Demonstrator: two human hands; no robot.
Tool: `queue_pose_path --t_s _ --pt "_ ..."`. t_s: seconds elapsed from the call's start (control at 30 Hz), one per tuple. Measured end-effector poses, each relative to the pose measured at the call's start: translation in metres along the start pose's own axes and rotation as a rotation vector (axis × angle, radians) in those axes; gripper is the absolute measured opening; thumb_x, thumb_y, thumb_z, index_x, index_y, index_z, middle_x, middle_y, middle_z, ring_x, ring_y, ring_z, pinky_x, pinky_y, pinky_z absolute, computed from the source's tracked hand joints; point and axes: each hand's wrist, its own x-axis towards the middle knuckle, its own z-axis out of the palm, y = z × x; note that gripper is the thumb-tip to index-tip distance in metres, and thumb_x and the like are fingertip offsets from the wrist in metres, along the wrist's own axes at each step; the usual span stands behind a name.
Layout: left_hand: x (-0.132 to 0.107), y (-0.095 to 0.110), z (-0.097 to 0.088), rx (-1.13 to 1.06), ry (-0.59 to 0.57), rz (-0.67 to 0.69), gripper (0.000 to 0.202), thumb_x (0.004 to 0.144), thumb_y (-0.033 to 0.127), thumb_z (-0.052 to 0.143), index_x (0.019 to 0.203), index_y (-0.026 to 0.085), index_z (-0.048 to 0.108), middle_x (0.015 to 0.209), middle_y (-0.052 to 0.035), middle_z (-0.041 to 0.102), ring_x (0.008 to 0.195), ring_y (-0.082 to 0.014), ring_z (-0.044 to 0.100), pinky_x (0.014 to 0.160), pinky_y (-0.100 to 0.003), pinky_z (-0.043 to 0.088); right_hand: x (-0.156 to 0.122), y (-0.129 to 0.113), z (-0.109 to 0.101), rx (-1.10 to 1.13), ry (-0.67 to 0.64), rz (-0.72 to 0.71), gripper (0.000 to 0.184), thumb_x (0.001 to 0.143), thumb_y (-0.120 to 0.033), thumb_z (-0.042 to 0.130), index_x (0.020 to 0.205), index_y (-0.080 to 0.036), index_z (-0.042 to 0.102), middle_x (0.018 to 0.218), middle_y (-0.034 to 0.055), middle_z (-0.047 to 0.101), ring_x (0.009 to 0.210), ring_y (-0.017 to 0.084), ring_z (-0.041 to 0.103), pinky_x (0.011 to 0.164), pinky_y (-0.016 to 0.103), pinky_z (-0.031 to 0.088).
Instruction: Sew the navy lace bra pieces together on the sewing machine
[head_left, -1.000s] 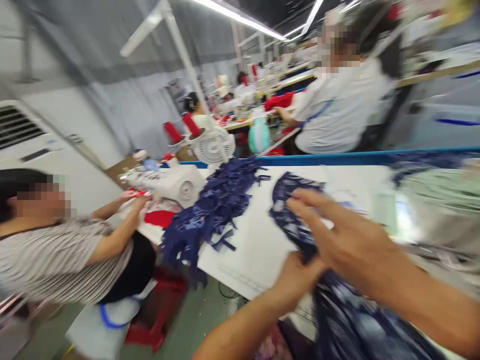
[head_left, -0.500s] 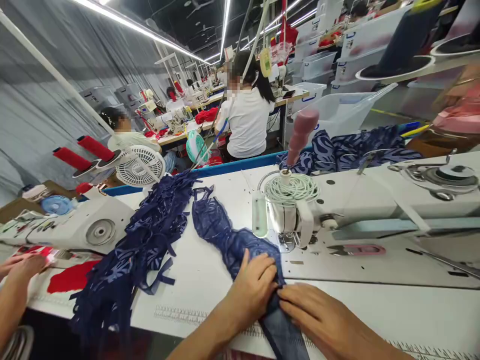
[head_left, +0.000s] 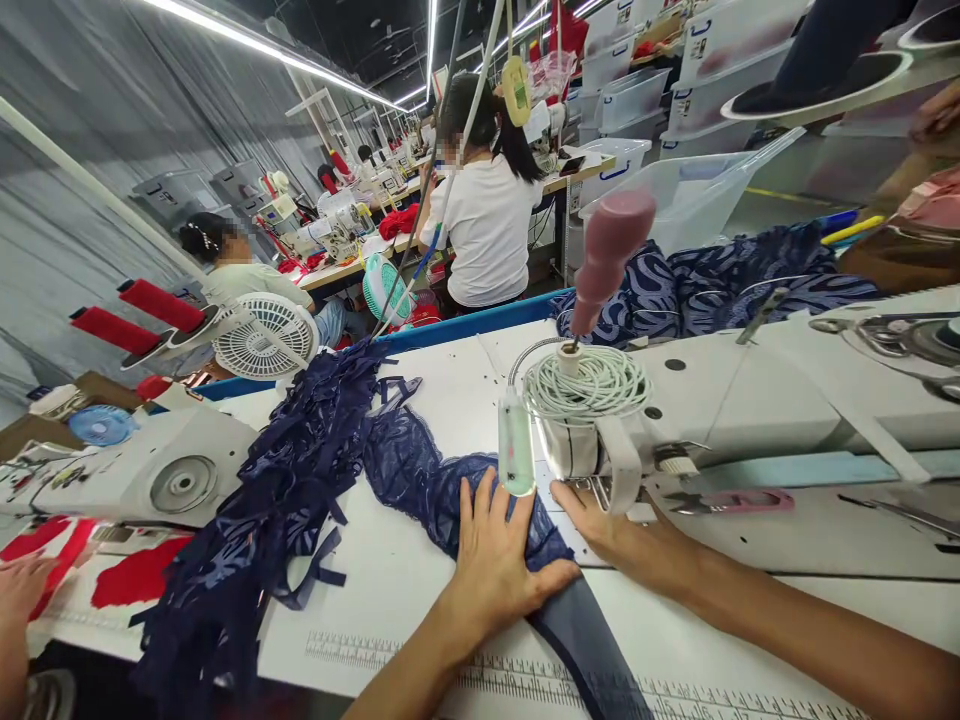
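My left hand (head_left: 499, 560) lies flat with fingers spread on a dark blue patterned fabric piece (head_left: 420, 470), pressing it to the white table (head_left: 390, 590). My right hand (head_left: 607, 530) reaches under the head of the white sewing machine (head_left: 750, 410), its fingers by the presser foot and partly hidden. A dark strip of the fabric (head_left: 585, 650) runs back off the table's front edge between my arms.
A heap of dark blue strips (head_left: 285, 500) lies left of the fabric. Another sewing machine (head_left: 142, 470), a small white fan (head_left: 262, 335), red thread cones (head_left: 150, 300), and a neighbour's hand (head_left: 19, 590) on red cloth are at left. Seated workers sit beyond.
Both hands moved forward toward the machine: the left flattened on the fabric, the right slid under the machine head. The camera swung from the left neighbour to the machine.
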Motion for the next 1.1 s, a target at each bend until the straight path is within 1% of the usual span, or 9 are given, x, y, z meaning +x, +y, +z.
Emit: queue_pose_path --t_s 0.1,0.17,0.4,0.5,0.63,0.73,0.93,1.03,1.1 --pt "0.016 -0.003 -0.004 -0.084 -0.063 0.063 0.096 0.082 0.072 0.065 0.156 0.021 0.034 0.158 -0.0176 0.041 0.148 -0.0434 0.029 0.119 -0.072 0.021 -0.016 -0.002 -0.017 0.005 -0.059 -0.054 0.031 0.100 -0.010 0.034 0.087 -0.020 0.060 0.068 0.0003 0.057 0.051 0.013 0.048 0.054 0.029 0.039" --pt "0.029 -0.006 -0.005 -0.143 -0.090 0.131 0.096 0.080 0.073 0.065 0.155 0.022 0.034 0.157 -0.0165 0.041 0.149 -0.0415 0.028 0.120 -0.068 0.021 -0.027 -0.007 -0.028 0.063 -0.066 -0.118 0.027 0.101 -0.013 0.038 0.083 -0.021 0.057 0.069 -0.0001 0.056 0.056 0.014 0.049 0.056 0.030 0.038" --pt "0.062 -0.019 -0.015 -0.217 -0.134 0.306 0.097 0.081 0.074 0.064 0.155 0.019 0.032 0.151 -0.0180 0.046 0.143 -0.0390 0.038 0.121 -0.060 0.019 -0.039 -0.020 -0.030 0.301 -0.064 -0.198 0.017 0.099 -0.016 0.047 0.108 -0.017 0.062 0.100 0.0065 0.066 0.095 0.019 0.061 0.102 0.038 0.044" --pt "0.047 -0.010 -0.019 -0.157 -0.031 0.313 0.078 0.087 0.066 0.064 0.143 0.016 0.045 0.137 -0.0183 0.057 0.129 -0.0352 0.050 0.111 -0.053 0.036 -0.041 -0.021 -0.029 0.328 -0.066 -0.195 0.022 0.098 -0.015 0.048 0.116 -0.015 0.063 0.104 0.0083 0.067 0.101 0.019 0.062 0.112 0.041 0.040" --pt "0.012 0.014 -0.007 0.106 0.169 0.371 0.022 0.099 0.024 0.055 0.117 0.014 0.062 0.095 -0.0078 0.066 0.089 -0.0232 0.060 0.085 -0.040 0.047 -0.044 -0.024 -0.028 0.345 -0.071 -0.190 0.021 0.097 -0.016 0.050 0.113 -0.014 0.065 0.096 0.0075 0.067 0.098 0.020 0.062 0.112 0.043 0.042" --pt "-0.001 0.022 0.006 0.224 0.216 0.397 0.028 0.096 0.009 0.050 0.121 0.009 0.060 0.084 -0.0051 0.063 0.077 -0.0202 0.057 0.076 -0.036 0.046 -0.044 -0.027 -0.027 0.334 -0.051 -0.206 0.022 0.097 -0.016 0.050 0.113 -0.014 0.066 0.095 0.0077 0.067 0.099 0.021 0.062 0.112 0.044 0.043" --pt "0.003 0.019 0.006 0.162 0.170 0.327 0.033 0.097 0.016 0.050 0.129 0.013 0.058 0.092 -0.0066 0.064 0.085 -0.0222 0.059 0.084 -0.040 0.049 -0.042 -0.027 -0.032 0.360 -0.105 -0.168 0.020 0.097 -0.015 0.050 0.111 -0.016 0.065 0.095 0.0059 0.066 0.093 0.019 0.061 0.107 0.042 0.043" --pt "0.005 0.018 0.003 0.106 0.173 0.298 0.034 0.096 0.017 0.050 0.130 0.015 0.058 0.107 -0.0092 0.066 0.110 -0.0265 0.059 0.101 -0.048 0.046 -0.036 -0.020 -0.036 0.279 -0.036 -0.096 0.025 0.099 -0.011 0.043 0.108 -0.018 0.066 0.096 0.0059 0.069 0.085 0.018 0.061 0.092 0.038 0.048" --pt "0.005 0.018 0.002 0.081 0.170 0.288 0.035 0.097 0.017 0.050 0.131 0.016 0.057 0.120 -0.0101 0.064 0.129 -0.0287 0.052 0.115 -0.054 0.036 -0.031 -0.012 -0.033 0.133 0.011 -0.033 0.032 0.100 -0.012 0.038 0.114 -0.018 0.066 0.098 0.0083 0.071 0.082 0.020 0.062 0.082 0.038 0.050"
